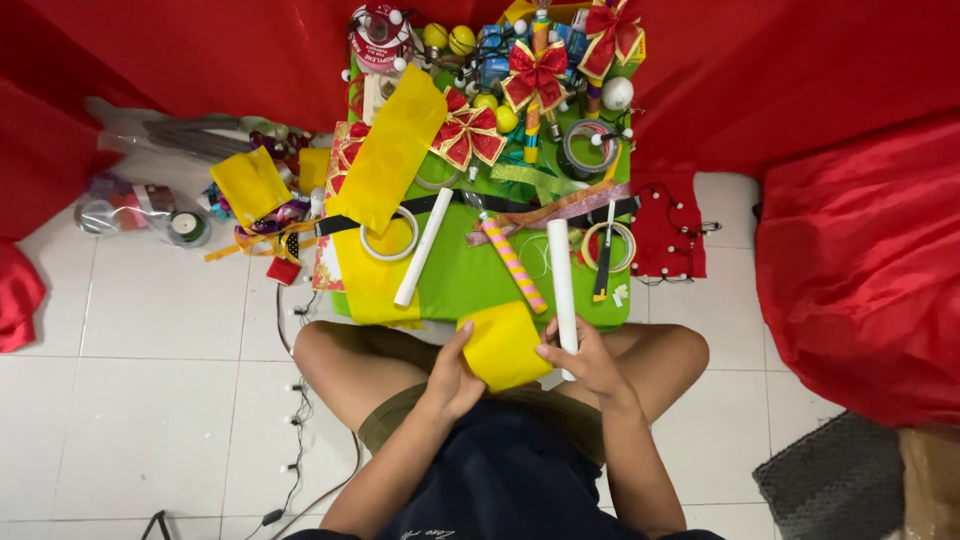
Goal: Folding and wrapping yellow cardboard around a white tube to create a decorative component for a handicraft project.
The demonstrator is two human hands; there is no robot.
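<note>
My left hand (pixel 452 372) and right hand (pixel 583 360) pinch the yellow paper (pixel 503 345) at nine and three o'clock, taut over my lap; right fingers also trap the white tube (pixel 562 290).

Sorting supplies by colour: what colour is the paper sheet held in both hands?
Yellow. The paper sheet shows best in the head view.

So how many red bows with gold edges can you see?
3. One bow lies beside the long yellow paper, one sits further back in the middle, one at the back right. Others may be hidden in the clutter.
</note>
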